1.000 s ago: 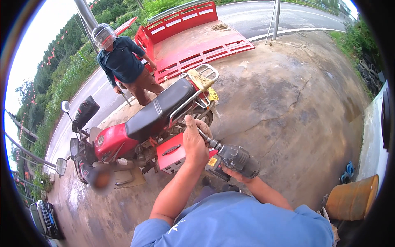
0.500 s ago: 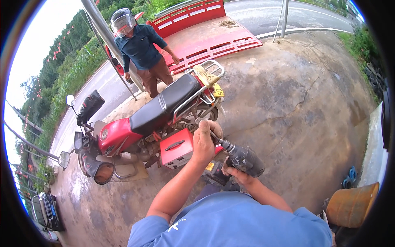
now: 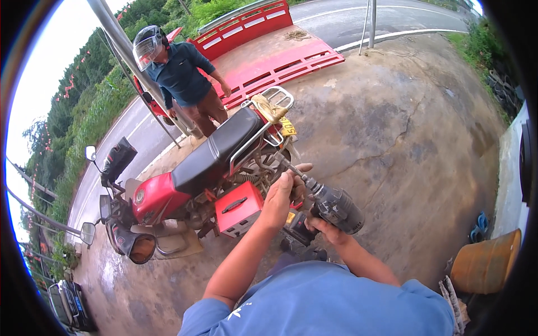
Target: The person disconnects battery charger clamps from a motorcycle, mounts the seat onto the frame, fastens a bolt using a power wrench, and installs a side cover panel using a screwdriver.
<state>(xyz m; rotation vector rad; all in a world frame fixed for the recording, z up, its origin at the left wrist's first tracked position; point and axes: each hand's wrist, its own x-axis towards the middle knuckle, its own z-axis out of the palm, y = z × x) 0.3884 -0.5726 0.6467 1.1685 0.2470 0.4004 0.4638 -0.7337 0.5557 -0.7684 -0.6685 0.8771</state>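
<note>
My right hand (image 3: 332, 231) is wrapped round the handle of a dark cordless drill (image 3: 339, 210), its battery (image 3: 300, 228) hanging low beside my legs. A long metal bit (image 3: 287, 162) sticks out of the chuck, pointing up and left toward the motorcycle's rear. Beside the chuck and bit is my left hand (image 3: 278, 197), thumb up and a finger stretched out, not closed round the bit. Just left of it stands a red box (image 3: 238, 207) with a black handle on top, next to the motorcycle (image 3: 213, 151), which has a red tank and black seat.
A helmeted person (image 3: 188, 75) stands beyond the motorcycle, near a metal pole (image 3: 115, 39). Behind is a red flatbed (image 3: 263, 50) by the road. At right are a rusty bucket (image 3: 485, 263) and blue sandals (image 3: 479, 227); a car (image 3: 70, 305) is at lower left.
My left hand has loosened from around the bit, uncovering its tip, and moved down slightly. The drill has shifted a little. The helmeted person's head has turned a bit more to the left.
</note>
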